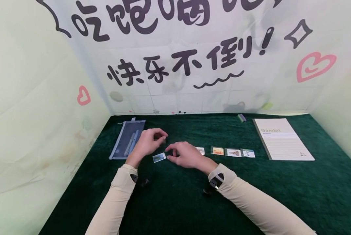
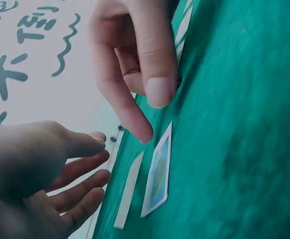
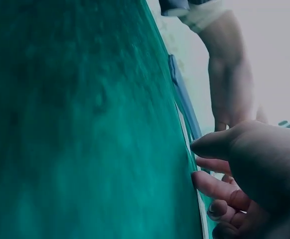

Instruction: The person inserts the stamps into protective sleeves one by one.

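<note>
A small blue stamp-like card (image 1: 159,157) with a white border lies flat on the dark green cloth. My right hand (image 1: 187,155) is just to its right, thumb and forefinger apart near the card's edge, with nothing seen between them. Beyond the card hovers my left hand (image 1: 150,140), its fingers loosely bent. In the left wrist view, the left hand (image 2: 45,184) shows no thing in its grasp, and a second pale card (image 2: 129,191) lies beside the blue card (image 2: 158,174). Behind the right hand, a row of small picture cards (image 1: 218,150) is partly hidden.
A zipped mesh pouch (image 1: 128,138) with pens inside lies left of the left hand. At the right is a white notebook (image 1: 282,138). A small purple-and-green block (image 1: 242,117) sits near the back edge, before a printed wall sheet (image 1: 175,58).
</note>
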The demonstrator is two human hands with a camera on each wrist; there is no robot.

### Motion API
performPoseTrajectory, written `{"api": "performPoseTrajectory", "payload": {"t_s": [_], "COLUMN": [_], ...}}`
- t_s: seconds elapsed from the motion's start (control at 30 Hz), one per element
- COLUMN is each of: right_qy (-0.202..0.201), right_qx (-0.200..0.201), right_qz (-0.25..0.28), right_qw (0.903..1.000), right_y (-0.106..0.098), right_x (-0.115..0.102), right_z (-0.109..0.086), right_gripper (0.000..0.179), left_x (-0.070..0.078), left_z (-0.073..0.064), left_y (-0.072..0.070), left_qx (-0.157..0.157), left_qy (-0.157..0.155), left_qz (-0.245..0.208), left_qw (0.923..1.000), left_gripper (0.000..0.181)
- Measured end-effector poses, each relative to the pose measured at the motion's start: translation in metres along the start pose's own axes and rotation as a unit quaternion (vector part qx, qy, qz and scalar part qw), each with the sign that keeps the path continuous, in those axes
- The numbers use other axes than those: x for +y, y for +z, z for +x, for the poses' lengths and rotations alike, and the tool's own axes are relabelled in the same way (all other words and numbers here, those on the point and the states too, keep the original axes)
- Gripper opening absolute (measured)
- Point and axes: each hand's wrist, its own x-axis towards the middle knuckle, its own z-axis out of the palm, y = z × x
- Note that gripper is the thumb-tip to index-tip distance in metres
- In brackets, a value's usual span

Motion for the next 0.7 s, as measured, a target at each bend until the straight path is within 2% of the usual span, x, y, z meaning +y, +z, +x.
{"api": "performPoseTrajectory", "payload": {"t_s": [0.1, 0.23, 0.43, 0.47, 0.57, 0.67, 0.7], "right_qy": [-0.007, -0.009, 0.006, 0.006, 0.000, -0.005, -0.005], "right_qx": [-0.018, -0.022, -0.005, -0.001, 0.006, 0.012, 0.014], "right_qz": [-0.006, -0.002, 0.057, 0.068, 0.089, 0.097, 0.097], "right_qw": [0.9998, 0.9997, 0.9983, 0.9977, 0.9960, 0.9952, 0.9952], "right_y": [0.006, 0.014, 0.018, 0.018, 0.018, 0.018, 0.018], "right_x": [-0.009, -0.013, -0.008, -0.007, -0.006, -0.006, -0.006], "right_z": [0.005, 0.010, 0.009, 0.009, 0.009, 0.010, 0.010], "right_gripper": [0.040, 0.041, 0.029, 0.028, 0.025, 0.021, 0.019], "left_x": [-0.008, -0.017, -0.023, -0.032, -0.033, -0.034, -0.025], "left_z": [-0.001, -0.001, -0.002, 0.001, 0.001, 0.001, -0.002], "left_y": [-0.005, -0.011, -0.015, -0.013, -0.014, -0.013, -0.015], "left_qx": [0.002, -0.014, -0.048, -0.054, -0.066, -0.064, -0.062], "left_qy": [-0.009, -0.022, -0.028, -0.014, -0.011, -0.014, -0.028], "left_qz": [0.013, 0.021, 0.025, 0.022, 0.039, 0.040, 0.046], "left_qw": [0.9999, 0.9994, 0.9982, 0.9982, 0.9970, 0.9970, 0.9966], "left_gripper": [0.017, 0.019, 0.026, 0.027, 0.029, 0.029, 0.029]}}
